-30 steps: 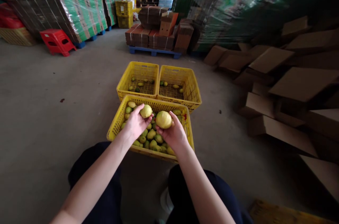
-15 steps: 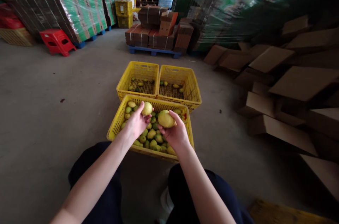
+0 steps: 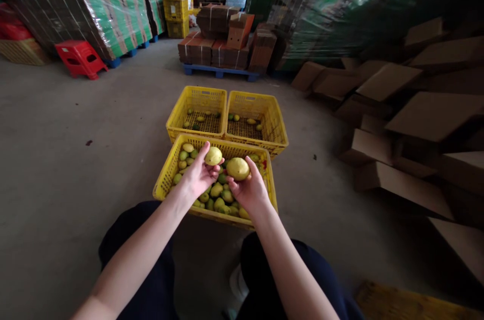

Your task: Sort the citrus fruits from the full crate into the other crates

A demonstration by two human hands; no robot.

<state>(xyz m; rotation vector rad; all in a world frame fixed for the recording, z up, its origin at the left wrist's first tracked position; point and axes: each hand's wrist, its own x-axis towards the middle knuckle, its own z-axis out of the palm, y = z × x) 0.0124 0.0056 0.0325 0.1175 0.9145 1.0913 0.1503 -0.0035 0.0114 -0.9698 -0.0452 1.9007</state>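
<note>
My left hand [image 3: 202, 174] is closed round a small yellow lemon [image 3: 213, 156], thumb on its left side. In my right hand [image 3: 251, 186] sits a larger yellow lemon [image 3: 238, 169], gripped between thumb and fingers. Both hands are over the near yellow crate [image 3: 162, 179], which is full of green and yellow lemons [image 3: 217, 189]. Behind it stand two more yellow crates, the back left crate [image 3: 176, 113] and the back right crate [image 3: 278, 123], each with several lemons on its floor.
Cardboard boxes [image 3: 434, 116] lie heaped along the right. A blue pallet [image 3: 219, 72] bearing bundled flat cartons is beyond the crates. At the left, a red stool [image 3: 81, 59] stands before wrapped green stacks [image 3: 113, 2]. A yellow edge [image 3: 408, 305] shows at bottom right.
My left hand has shifted slightly right, and its lemon has turned a little, bringing it nearer the right hand's lemon. The right hand has barely moved and keeps its lemon.
</note>
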